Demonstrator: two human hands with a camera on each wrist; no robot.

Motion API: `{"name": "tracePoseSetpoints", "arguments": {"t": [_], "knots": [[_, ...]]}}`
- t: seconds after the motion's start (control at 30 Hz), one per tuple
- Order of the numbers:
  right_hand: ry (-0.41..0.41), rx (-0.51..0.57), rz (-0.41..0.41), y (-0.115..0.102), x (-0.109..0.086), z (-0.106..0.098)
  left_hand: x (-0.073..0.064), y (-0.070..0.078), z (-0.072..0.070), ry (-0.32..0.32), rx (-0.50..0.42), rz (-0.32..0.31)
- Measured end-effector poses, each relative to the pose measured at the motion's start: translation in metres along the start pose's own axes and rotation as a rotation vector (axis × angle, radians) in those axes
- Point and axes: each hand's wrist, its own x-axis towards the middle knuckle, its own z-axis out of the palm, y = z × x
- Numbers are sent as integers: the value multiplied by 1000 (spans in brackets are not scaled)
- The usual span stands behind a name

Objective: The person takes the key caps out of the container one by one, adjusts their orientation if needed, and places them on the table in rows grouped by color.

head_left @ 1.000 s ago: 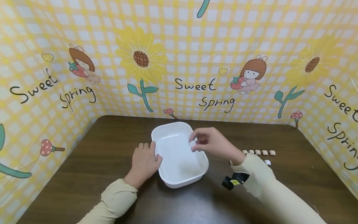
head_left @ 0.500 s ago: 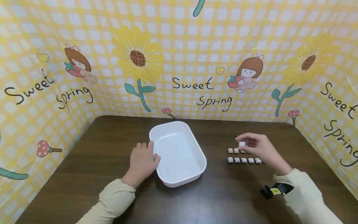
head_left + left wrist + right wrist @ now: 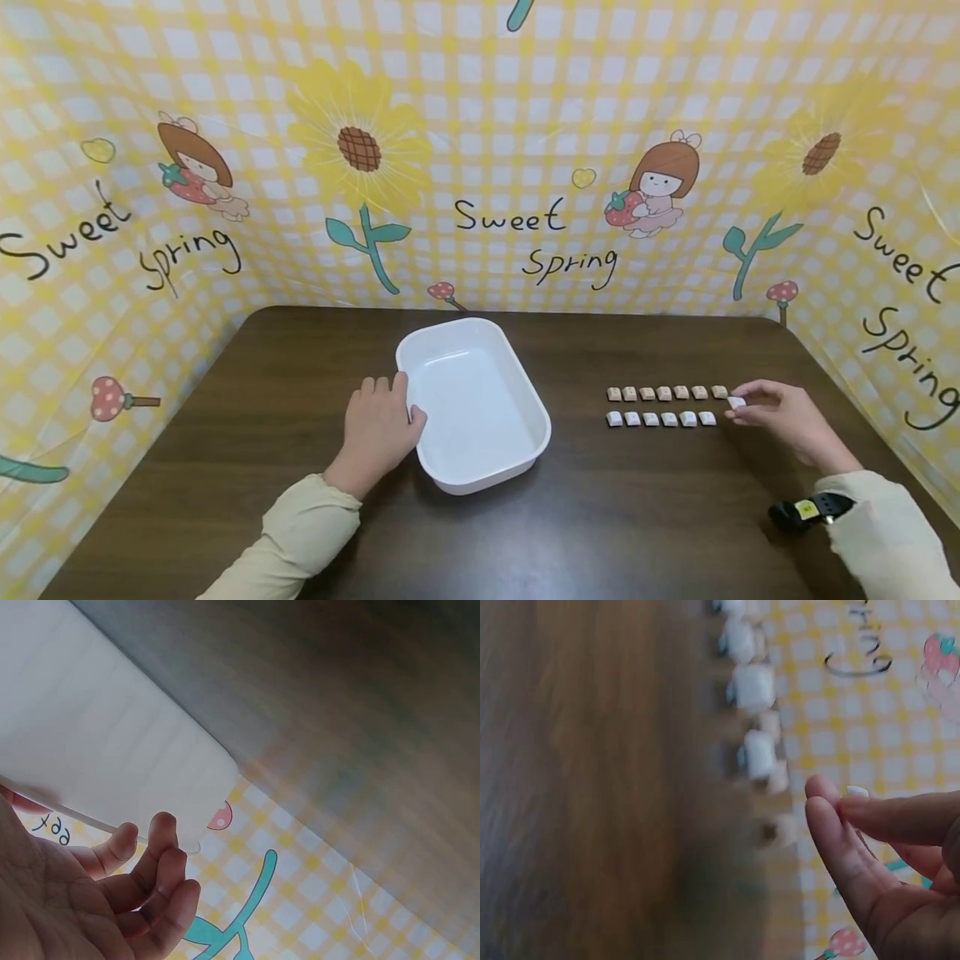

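Note:
A white keycap (image 3: 737, 402) is pinched between the thumb and fingertips of my right hand (image 3: 787, 417). That hand is at the right end of two rows of keycaps, beige keycaps (image 3: 663, 393) behind and white keycaps (image 3: 669, 420) in front. In the right wrist view, only a white corner of the held keycap (image 3: 857, 792) shows beside the fingers. My left hand (image 3: 381, 429) holds the left rim of a white rectangular tray (image 3: 542, 433), thumb over the rim. In the left wrist view, its curled fingers (image 3: 161, 862) are by the tray's outer wall (image 3: 112, 727).
The brown wooden table (image 3: 600, 517) carries the tray left of the rows, with bare wood between them. A yellow checked cloth (image 3: 495, 125) stands behind the table and along both sides. A black strap device (image 3: 810, 510) sits on my right wrist.
My right hand has moved right from over the tray to the right end of the keycap rows, carrying the white keycap. My left hand stays on the tray.

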Motion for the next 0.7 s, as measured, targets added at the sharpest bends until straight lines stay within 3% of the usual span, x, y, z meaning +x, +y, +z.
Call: {"name": "tracePoseSetpoints", "arguments": {"t": [0.1,0.33,0.7], "knots": [[-18,-40,-7,11,1,-3,1,0,-1,-9,1,-3],[-39,-310,-26,19,9,-2,3,-1,-1,7,-7,-4],[-49,-397,18,16,11,3,2,-1,2,22,-15,6]]}}
